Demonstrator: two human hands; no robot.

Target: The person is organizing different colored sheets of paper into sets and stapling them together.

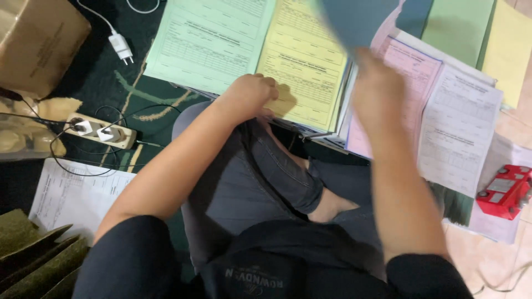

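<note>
Blue sheet (354,19), lifted at the top centre of the head view, its lower edge meeting the raised right hand (377,83); the hand is blurred by motion, so the grip appears closed on the sheet, though how the fingers lie cannot be told. Left hand (252,94), curled into a loose fist, knuckles up, resting on the near edge of the yellow form (305,66) (nothing visibly pinched in it). The yellow form lies on a stack just beside a green form (208,39) to its left; both are printed with ruled tables. To the right, under the raised forearm, a pink form (413,72) overlaps a white form (457,130), and further plain sheets in green and yellow (510,50) fan out at the top right corner. All papers lie on the floor in front of the person, who sits cross-legged in grey trousers (249,182) with a bare foot (332,205) showing. A red stapler-like tool (507,191) rests on paper at the right edge. At left: a white power strip (102,133) with plugs in it on the dark patterned rug (149,94), a white charger (121,47), a cardboard box (39,41), another white printed sheet (75,196), and olive folders (33,260) in the lower corner.
</note>
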